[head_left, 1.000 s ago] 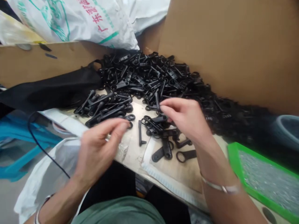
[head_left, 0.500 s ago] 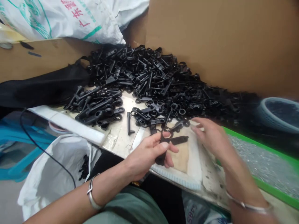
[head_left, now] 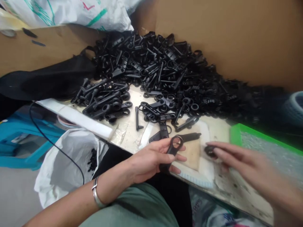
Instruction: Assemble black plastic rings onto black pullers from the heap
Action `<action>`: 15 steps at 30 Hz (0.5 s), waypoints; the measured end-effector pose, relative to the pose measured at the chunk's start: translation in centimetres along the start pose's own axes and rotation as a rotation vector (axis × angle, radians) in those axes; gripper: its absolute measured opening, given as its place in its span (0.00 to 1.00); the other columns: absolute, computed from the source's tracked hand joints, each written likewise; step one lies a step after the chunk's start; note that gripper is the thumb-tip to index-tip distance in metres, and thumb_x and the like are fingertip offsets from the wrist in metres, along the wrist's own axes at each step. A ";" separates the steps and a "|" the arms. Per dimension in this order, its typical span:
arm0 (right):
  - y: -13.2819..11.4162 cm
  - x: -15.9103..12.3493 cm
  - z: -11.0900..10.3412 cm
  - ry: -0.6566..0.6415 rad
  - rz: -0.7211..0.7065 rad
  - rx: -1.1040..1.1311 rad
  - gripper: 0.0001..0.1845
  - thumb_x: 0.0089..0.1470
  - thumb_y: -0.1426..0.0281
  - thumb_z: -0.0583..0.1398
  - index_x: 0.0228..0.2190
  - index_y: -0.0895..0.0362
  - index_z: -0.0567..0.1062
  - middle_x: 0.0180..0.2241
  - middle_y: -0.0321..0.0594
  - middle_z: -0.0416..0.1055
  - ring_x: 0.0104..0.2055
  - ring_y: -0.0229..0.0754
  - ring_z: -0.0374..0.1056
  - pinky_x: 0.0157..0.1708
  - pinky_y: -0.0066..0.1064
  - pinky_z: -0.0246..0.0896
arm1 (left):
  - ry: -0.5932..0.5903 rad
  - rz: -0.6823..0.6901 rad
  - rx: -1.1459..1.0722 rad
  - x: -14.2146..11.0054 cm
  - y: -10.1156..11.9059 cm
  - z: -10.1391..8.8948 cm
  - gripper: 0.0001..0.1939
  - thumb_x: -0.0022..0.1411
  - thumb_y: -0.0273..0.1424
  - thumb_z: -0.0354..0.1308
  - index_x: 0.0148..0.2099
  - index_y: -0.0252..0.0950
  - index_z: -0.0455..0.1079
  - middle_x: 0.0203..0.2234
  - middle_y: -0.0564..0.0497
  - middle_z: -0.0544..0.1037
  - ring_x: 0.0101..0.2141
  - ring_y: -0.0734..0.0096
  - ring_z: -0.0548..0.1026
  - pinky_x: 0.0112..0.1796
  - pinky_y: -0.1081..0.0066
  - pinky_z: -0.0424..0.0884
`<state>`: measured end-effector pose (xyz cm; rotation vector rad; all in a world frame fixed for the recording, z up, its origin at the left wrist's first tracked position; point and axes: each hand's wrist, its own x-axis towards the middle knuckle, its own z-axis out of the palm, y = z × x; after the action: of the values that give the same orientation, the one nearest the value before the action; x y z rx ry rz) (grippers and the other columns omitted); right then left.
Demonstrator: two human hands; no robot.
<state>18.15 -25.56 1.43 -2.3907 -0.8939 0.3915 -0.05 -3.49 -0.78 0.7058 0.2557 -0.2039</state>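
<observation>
My left hand grips a flat black plastic part with a ring end over the near edge of the table. My right hand, blurred, pinches a small dark round piece just right of that part. A big heap of the same black parts covers the back of the table. A smaller bunch of longer black parts lies at the left. Loose ones sit just beyond my hands.
Cardboard walls stand behind and to the left of the heap. A green-rimmed tray of tiny pieces is at the right. An open white bag with some black parts hangs below the table's left edge. A black cable crosses it.
My left hand came from the left to the table's near edge and took hold of a black part. My right hand left the pile, swung right, and now comes back pinching a small piece.
</observation>
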 end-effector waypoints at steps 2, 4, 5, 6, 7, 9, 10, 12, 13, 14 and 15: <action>-0.1 -1.3 1.5 -0.034 -0.076 0.020 0.24 0.57 0.47 0.57 0.36 0.50 0.84 0.39 0.44 0.81 0.30 0.48 0.76 0.28 0.38 0.74 | -0.004 -0.018 0.010 0.0 -0.5 -0.1 0.19 0.57 0.23 0.63 0.52 0.39 0.75 0.59 0.42 0.68 0.59 0.53 0.70 0.43 0.67 0.73; -0.2 -1.7 2.6 0.021 -0.119 -0.040 0.23 0.59 0.50 0.56 0.37 0.51 0.84 0.42 0.45 0.79 0.40 0.51 0.77 0.38 0.40 0.76 | -0.010 -0.036 0.021 -0.1 -0.9 -0.1 0.20 0.57 0.22 0.63 0.52 0.39 0.75 0.60 0.43 0.67 0.61 0.51 0.67 0.45 0.68 0.73; -0.2 -1.6 3.0 0.061 -0.126 -0.083 0.23 0.60 0.52 0.55 0.39 0.51 0.84 0.42 0.46 0.79 0.44 0.52 0.77 0.40 0.40 0.75 | -0.014 -0.045 0.024 -0.2 -1.1 -0.1 0.20 0.57 0.22 0.62 0.52 0.40 0.75 0.61 0.44 0.66 0.63 0.52 0.66 0.46 0.68 0.73; -0.2 -1.5 3.2 0.089 -0.132 -0.129 0.22 0.60 0.53 0.55 0.41 0.52 0.84 0.43 0.46 0.79 0.45 0.52 0.77 0.41 0.40 0.75 | -0.016 -0.051 0.024 -0.3 -1.1 0.0 0.20 0.57 0.22 0.62 0.52 0.41 0.76 0.62 0.45 0.65 0.63 0.53 0.65 0.46 0.69 0.73; -0.2 -1.4 3.3 0.098 -0.148 -0.175 0.22 0.60 0.54 0.56 0.42 0.52 0.83 0.44 0.46 0.78 0.44 0.52 0.77 0.40 0.39 0.75 | -0.016 -0.051 0.024 -0.4 -1.1 0.0 0.21 0.57 0.21 0.61 0.52 0.42 0.76 0.63 0.46 0.64 0.64 0.54 0.65 0.47 0.70 0.73; -0.2 -1.4 3.2 0.095 -0.216 -0.247 0.21 0.61 0.54 0.56 0.42 0.51 0.83 0.44 0.45 0.78 0.41 0.50 0.77 0.36 0.36 0.75 | -0.003 -0.046 0.027 -0.7 -1.1 0.1 0.21 0.58 0.20 0.61 0.52 0.43 0.76 0.63 0.47 0.64 0.64 0.55 0.65 0.48 0.70 0.73; -0.3 -1.4 3.1 0.087 -0.262 -0.275 0.21 0.61 0.54 0.55 0.41 0.51 0.83 0.43 0.45 0.78 0.39 0.49 0.77 0.33 0.35 0.75 | 0.007 -0.040 0.031 -0.8 -1.0 0.1 0.20 0.58 0.20 0.60 0.51 0.43 0.76 0.62 0.47 0.64 0.64 0.56 0.65 0.48 0.70 0.73; -0.5 -1.7 3.0 0.095 -0.354 -0.312 0.22 0.63 0.54 0.54 0.38 0.52 0.83 0.39 0.44 0.79 0.33 0.48 0.77 0.29 0.34 0.74 | 0.024 -0.031 0.040 -1.0 -0.9 0.1 0.18 0.58 0.20 0.60 0.49 0.43 0.75 0.61 0.48 0.65 0.63 0.57 0.66 0.48 0.69 0.73; -0.7 -1.9 3.0 0.121 -0.385 -0.316 0.22 0.64 0.54 0.53 0.37 0.52 0.83 0.37 0.43 0.79 0.32 0.48 0.77 0.28 0.35 0.74 | 0.025 -0.029 0.041 -1.0 -0.9 0.2 0.18 0.57 0.20 0.60 0.48 0.43 0.75 0.60 0.48 0.65 0.63 0.57 0.66 0.48 0.69 0.73; -1.0 -2.2 3.0 0.151 -0.404 -0.301 0.22 0.64 0.53 0.53 0.37 0.51 0.82 0.37 0.43 0.79 0.32 0.48 0.77 0.29 0.36 0.74 | 0.022 -0.027 0.041 -1.0 -0.9 0.2 0.18 0.57 0.20 0.61 0.48 0.43 0.75 0.60 0.49 0.65 0.63 0.57 0.65 0.47 0.69 0.72; -1.5 -2.6 3.1 0.177 -0.412 -0.261 0.20 0.65 0.53 0.54 0.38 0.50 0.82 0.38 0.42 0.79 0.34 0.48 0.77 0.30 0.36 0.75 | 0.014 -0.025 0.040 -0.9 -1.0 0.2 0.18 0.56 0.20 0.61 0.48 0.43 0.74 0.61 0.49 0.65 0.64 0.57 0.65 0.47 0.69 0.72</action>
<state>14.11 -25.15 -0.05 -2.3368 -1.3824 -0.1004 -1.15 -4.27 -0.94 0.7442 0.2748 -0.2280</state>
